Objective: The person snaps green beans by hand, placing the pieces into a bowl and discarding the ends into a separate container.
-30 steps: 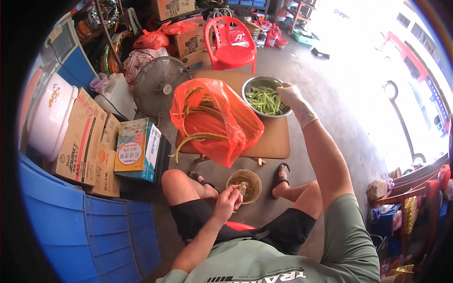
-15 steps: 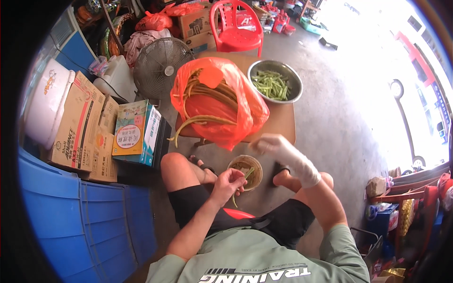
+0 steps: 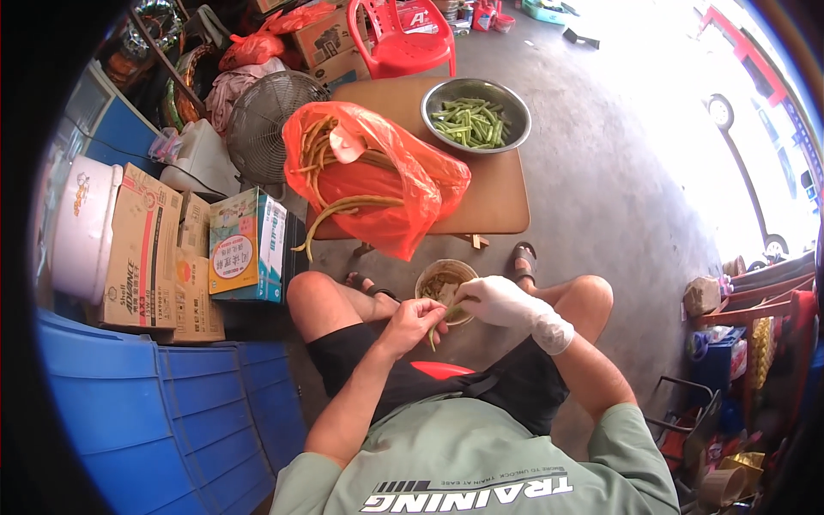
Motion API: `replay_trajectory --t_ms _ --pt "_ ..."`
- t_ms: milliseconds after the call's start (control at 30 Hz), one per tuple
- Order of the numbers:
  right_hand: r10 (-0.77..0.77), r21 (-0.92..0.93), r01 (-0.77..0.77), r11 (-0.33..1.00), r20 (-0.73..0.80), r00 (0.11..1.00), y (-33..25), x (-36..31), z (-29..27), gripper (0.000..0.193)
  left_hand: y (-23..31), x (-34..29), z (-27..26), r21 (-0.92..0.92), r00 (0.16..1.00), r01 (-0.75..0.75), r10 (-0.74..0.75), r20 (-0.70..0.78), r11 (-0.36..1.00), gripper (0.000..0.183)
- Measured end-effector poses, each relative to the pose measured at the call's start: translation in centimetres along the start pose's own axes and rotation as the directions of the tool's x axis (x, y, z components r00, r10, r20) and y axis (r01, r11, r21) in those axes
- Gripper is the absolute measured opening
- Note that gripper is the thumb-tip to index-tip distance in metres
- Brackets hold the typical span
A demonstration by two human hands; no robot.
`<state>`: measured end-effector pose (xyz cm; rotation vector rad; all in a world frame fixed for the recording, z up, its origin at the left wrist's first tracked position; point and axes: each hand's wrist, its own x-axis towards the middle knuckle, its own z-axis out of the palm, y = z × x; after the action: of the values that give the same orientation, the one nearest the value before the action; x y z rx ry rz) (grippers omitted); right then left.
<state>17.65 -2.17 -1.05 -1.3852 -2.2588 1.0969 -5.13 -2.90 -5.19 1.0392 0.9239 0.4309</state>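
Observation:
Over a small round bucket [image 3: 421,287] with scraps inside, my bare left hand [image 3: 415,326] pinches a green bean [image 3: 433,337], one end of which hangs below the fingers. My right hand [image 3: 499,302], in a white glove, is closed at the bean's other end, close to the left fingertips. Just beyond, on a low brown table [image 3: 493,193], lies an open red plastic bag [image 3: 403,202] holding long yellowish-brown beans [image 3: 365,202]. To its right stands a metal bowl [image 3: 518,103] of short green bean pieces [image 3: 472,124].
A standing fan [image 3: 270,120] and a red plastic chair [image 3: 412,47] are beyond the table. Cardboard boxes [image 3: 142,249] and blue bins [image 3: 103,378] line the left side. A folded trolley [image 3: 687,403] and clutter stand at the right. My knees flank the bucket.
My gloved right hand has come down from beside the table to the left hand and closed on the bean. The view has shifted slightly; the left hand stays over the bucket.

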Motion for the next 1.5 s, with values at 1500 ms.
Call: replay_trajectory --t_ms 1500 --pt "0.051 -0.101 -0.066 0.993 -0.143 0.988 -1.1 -0.8 4.2 0.017 0.3 0.9 -1.2 0.25 0.995 -0.067 0.047 0.085 0.966 0.017"
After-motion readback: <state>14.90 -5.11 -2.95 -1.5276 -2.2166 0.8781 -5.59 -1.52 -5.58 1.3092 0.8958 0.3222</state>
